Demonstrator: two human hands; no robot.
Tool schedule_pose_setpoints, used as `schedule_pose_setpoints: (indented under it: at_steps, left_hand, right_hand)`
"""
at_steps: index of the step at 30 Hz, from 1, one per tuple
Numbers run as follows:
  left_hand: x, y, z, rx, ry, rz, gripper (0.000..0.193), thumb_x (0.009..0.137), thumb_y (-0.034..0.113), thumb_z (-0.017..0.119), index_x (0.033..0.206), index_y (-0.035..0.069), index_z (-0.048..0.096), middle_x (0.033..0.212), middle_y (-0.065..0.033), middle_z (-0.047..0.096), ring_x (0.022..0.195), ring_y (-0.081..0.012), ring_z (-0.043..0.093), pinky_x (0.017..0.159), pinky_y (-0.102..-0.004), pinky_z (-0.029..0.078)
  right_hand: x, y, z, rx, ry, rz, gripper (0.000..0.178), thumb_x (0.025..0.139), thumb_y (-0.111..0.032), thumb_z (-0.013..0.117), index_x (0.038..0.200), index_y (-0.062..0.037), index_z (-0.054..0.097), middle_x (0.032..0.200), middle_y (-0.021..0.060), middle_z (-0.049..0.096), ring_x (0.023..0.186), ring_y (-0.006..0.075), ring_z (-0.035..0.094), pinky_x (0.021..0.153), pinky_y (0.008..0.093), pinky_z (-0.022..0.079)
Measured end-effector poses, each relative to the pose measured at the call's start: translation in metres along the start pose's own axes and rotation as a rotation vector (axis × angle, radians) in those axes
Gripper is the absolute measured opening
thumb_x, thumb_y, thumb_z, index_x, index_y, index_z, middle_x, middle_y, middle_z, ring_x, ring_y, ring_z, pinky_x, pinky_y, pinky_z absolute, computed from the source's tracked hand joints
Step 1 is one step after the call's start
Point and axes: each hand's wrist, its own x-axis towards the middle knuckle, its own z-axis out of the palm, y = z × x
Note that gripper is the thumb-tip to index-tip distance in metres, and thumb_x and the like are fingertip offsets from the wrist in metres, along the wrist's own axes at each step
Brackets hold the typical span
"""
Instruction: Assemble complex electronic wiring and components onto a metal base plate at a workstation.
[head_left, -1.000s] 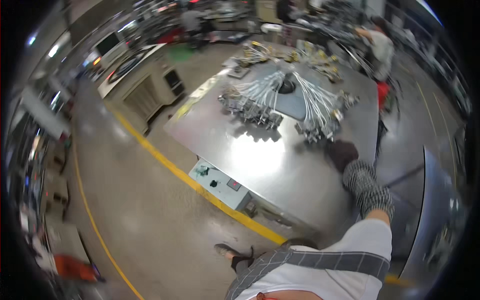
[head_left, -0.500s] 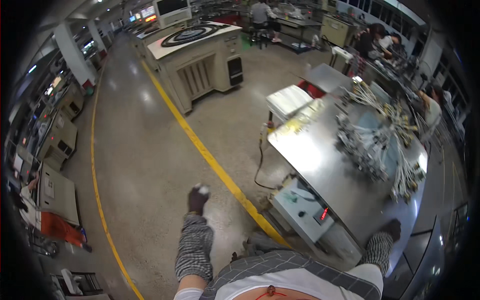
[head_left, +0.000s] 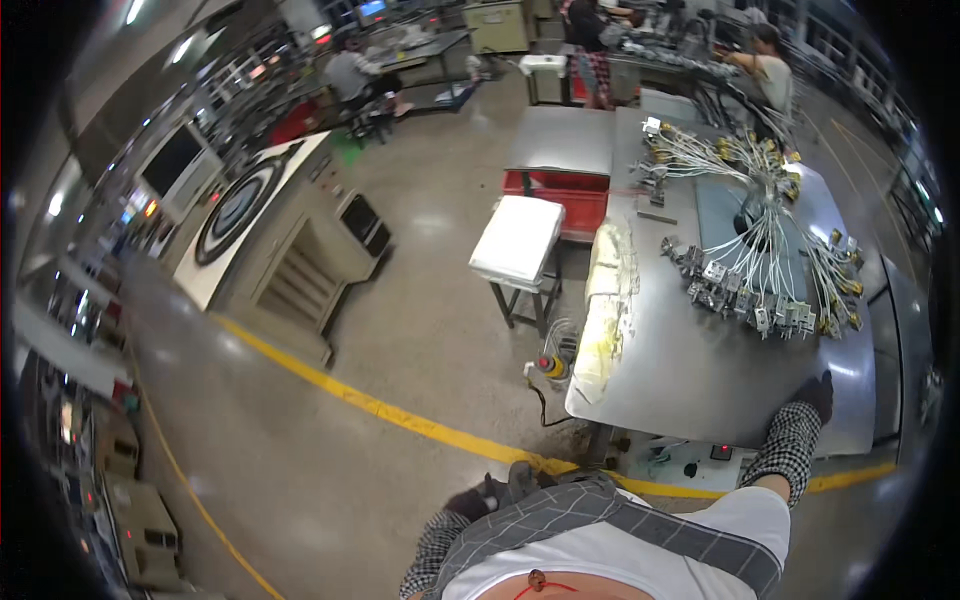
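Observation:
My right hand [head_left: 815,397], in a dark glove below a checked sleeve, lies on the near right part of a metal table [head_left: 690,400]. It looks spread on the surface and holds nothing I can see. Farther up the table is a large bundle of white cables [head_left: 775,215], fanned out with grey metal connectors [head_left: 735,290] and yellowish ends. My left hand [head_left: 470,503], gloved too, is low beside the grey apron [head_left: 550,515] at my waist. Its fingers are too dark and small to make out.
A white-topped stool [head_left: 518,238] and a red bin [head_left: 575,205] stand left of the table. A yellowish wrapped strip [head_left: 605,310] lines its left edge. A beige machine cabinet [head_left: 300,260] is at left, beyond a yellow floor line [head_left: 400,418]. Several people work farther back.
My view has turned right and I am closer alongside the table. My left hand has come back from out in front to my waist. My right hand stays on the table.

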Motion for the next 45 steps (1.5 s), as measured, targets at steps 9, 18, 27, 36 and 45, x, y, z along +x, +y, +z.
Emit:
schedule_pose_setpoints:
  at_steps: [9,18,27,36,45]
  left_hand:
    - [0.123,-0.124,-0.163,-0.186,-0.082,-0.035,0.047,0.095,0.046,0.049,0.115,0.008,0.067,0.106,-0.0192,0.070,0.096,-0.0346,0.068,0.083,-0.0456,0.052]
    - [0.303,-0.172,-0.371,0.035,-0.208,0.136,0.046,0.095,0.045,0.049,0.114,0.007,0.067,0.104,-0.0196,0.070,0.095,-0.0350,0.068,0.083,-0.0455,0.052]
    - [0.429,-0.097,-0.422,0.268,-0.394,0.375,0.045,0.096,0.043,0.049,0.114,0.006,0.067,0.102,-0.0201,0.071,0.094,-0.0354,0.068,0.083,-0.0453,0.052]
    - [0.507,-0.068,-0.396,0.622,-0.567,0.686,0.045,0.096,0.042,0.050,0.114,0.005,0.068,0.101,-0.0205,0.071,0.092,-0.0359,0.068,0.082,-0.0452,0.052]
    - [0.489,0.106,-0.472,0.427,0.107,1.203,0.032,0.090,0.030,0.061,0.113,0.008,0.066,0.104,-0.0233,0.067,0.096,-0.0351,0.067,0.088,-0.0435,0.052]
  right_hand:
    - [-0.104,-0.114,-0.039,-0.023,0.001,0.248,0.027,0.096,-0.019,0.046,0.114,-0.0082,0.062,0.114,0.0155,0.066,0.109,0.0307,0.064,0.090,0.0446,0.053]
    - [-0.213,-0.231,-0.070,-0.016,-0.087,0.515,0.029,0.097,-0.019,0.044,0.118,-0.0081,0.061,0.117,0.0152,0.065,0.112,0.0302,0.063,0.093,0.0444,0.052]
    - [-0.253,-0.270,-0.069,0.151,0.292,0.534,0.025,0.095,-0.022,0.051,0.110,-0.0062,0.064,0.117,0.0157,0.065,0.112,0.0339,0.060,0.100,0.0464,0.046]
    - [-0.253,-0.269,-0.074,0.290,0.427,0.475,0.019,0.092,-0.015,0.055,0.099,-0.0021,0.067,0.107,0.0208,0.067,0.104,0.0384,0.062,0.094,0.0463,0.049]
    - [-0.248,-0.278,-0.078,0.244,0.475,0.488,0.020,0.092,-0.015,0.057,0.102,-0.0029,0.069,0.108,0.0206,0.068,0.104,0.0377,0.063,0.094,0.0465,0.050]
